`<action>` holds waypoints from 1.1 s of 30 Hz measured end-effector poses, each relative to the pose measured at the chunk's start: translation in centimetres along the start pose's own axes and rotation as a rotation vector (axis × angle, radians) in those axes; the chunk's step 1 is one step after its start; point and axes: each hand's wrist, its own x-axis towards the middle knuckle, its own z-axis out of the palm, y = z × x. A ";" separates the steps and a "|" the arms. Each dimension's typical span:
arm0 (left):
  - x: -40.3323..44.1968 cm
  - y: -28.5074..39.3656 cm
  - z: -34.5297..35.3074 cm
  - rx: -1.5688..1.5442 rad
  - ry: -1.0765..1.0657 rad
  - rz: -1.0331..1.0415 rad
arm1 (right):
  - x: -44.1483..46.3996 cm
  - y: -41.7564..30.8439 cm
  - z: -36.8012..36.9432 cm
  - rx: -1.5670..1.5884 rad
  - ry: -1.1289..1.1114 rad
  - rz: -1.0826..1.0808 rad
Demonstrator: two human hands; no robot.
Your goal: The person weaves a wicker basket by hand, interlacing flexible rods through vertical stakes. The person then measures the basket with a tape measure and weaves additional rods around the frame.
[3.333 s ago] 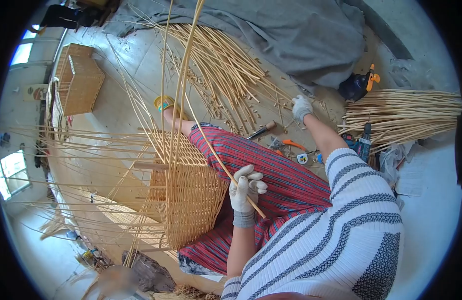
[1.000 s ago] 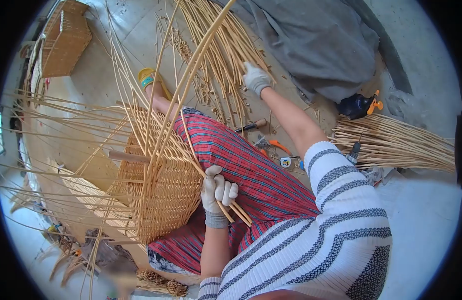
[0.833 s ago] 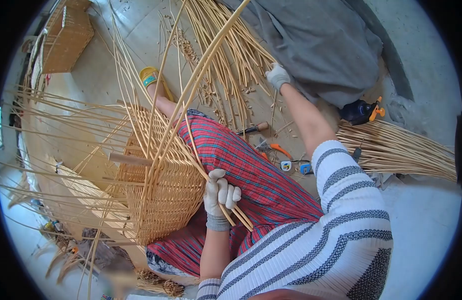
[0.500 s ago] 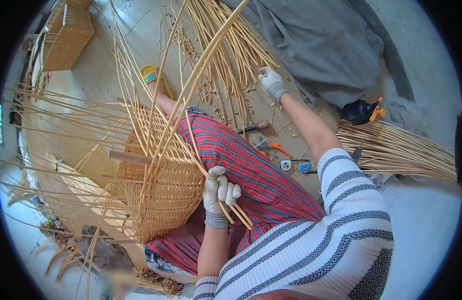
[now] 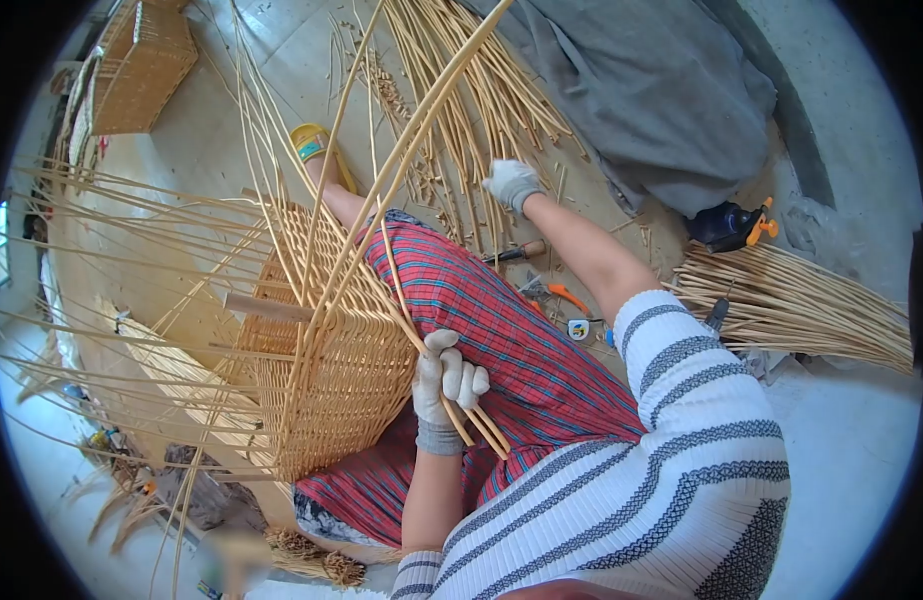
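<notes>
My left hand (image 5: pixel 445 385), in a white glove, is closed around a few pale wicker rods (image 5: pixel 494 437) whose ends stick out below it. Those rods lead up to the rim of a partly woven wicker basket (image 5: pixel 347 385) that rests tilted against my lap, with long stakes fanning out to the left. My right hand (image 5: pixel 512 184), also gloved, is over the floor at the lower ends of a spread of loose rods (image 5: pixel 457 110). Its fingers look curled; whether a rod is in them I cannot make out.
Pliers with orange handles (image 5: pixel 567 297), a tool with a wooden handle (image 5: pixel 522 252) and a tape measure (image 5: pixel 579 329) lie beside my knee. A grey cloth (image 5: pixel 642 100) covers something at upper right. Another rod bundle (image 5: pixel 802 300) lies right; a finished-looking basket (image 5: pixel 147 70) stands upper left.
My right hand has moved left and slightly down across the loose rods, and its fingers look more curled. My left hand keeps its grip; the whole view has shifted slightly.
</notes>
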 end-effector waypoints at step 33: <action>0.0 0.1 -0.5 -0.040 -0.071 -0.022 | -10.0 -1.8 7.6 0.012 -0.314 0.151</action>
